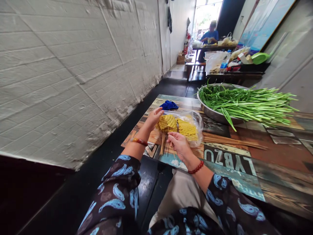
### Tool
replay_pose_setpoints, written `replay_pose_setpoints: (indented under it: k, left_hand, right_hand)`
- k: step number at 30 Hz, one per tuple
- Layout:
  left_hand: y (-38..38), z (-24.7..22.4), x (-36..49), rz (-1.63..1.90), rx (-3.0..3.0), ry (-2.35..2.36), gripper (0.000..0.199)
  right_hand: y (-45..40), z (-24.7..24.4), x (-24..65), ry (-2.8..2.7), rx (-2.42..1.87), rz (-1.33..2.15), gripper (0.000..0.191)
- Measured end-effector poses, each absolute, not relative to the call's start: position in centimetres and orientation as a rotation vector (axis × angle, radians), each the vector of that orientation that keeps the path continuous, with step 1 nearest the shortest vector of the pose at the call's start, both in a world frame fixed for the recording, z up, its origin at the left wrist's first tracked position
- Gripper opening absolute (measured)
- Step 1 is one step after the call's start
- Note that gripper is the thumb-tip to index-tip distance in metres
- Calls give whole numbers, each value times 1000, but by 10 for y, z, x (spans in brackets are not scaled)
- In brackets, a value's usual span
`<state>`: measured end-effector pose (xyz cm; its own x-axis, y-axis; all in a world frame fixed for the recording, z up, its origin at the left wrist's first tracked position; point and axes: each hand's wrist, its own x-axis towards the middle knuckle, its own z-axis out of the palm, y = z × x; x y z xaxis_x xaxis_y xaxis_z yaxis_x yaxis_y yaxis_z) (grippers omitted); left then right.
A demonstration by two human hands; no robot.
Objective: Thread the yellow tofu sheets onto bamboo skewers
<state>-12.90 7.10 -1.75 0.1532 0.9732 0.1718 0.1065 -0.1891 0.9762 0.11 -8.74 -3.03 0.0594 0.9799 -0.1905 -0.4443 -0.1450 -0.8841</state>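
Observation:
My left hand [154,118] is beside the left end of a yellow, lattice-cut food piece [167,122], its fingers extended and holding nothing that I can see. My right hand [179,143] pinches a thin wooden skewer [173,148] just in front of that piece. More yellow pieces [188,129] lie in a clear plastic bag [199,122] to the right. Several skewers [162,143] with their tips at the yellow food point toward the table's near edge. Loose skewers [232,141] rest on the table right of the bag.
A blue cloth [168,105] lies behind the bag. A metal bowl [212,112] of long green stalks [246,101] stands at the right of the patterned table [281,153]. A white wall [73,65] runs along the left. Farther back, a person [209,35] sits at another table.

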Motion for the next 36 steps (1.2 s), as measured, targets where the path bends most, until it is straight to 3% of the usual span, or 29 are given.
replay_pose_setpoints:
  k: [11,19,26,31,36]
  left_hand:
    - [95,-29,-133,1232,1723,1250,59]
    - [99,-22,-134,1182,1889,1380,46]
    - [56,-11,-143,1207,2107,1522,38]
    - [-1,6,-123,1371,1965,1351,38]
    - [-60,-1,-76,1267,1780,1140,34]
  right_hand:
    - [-91,-34,-3,-778,-1027,1483,39]
    - [-63,-36,-7,-973,-1055,1480,11]
    - [-96,-48,21,-1151,-1158,1305,19]
    - [-114,-50,69,-1352,-1217,1058,17]
    - [-126,-49,136,-1410,-1337,714,18]
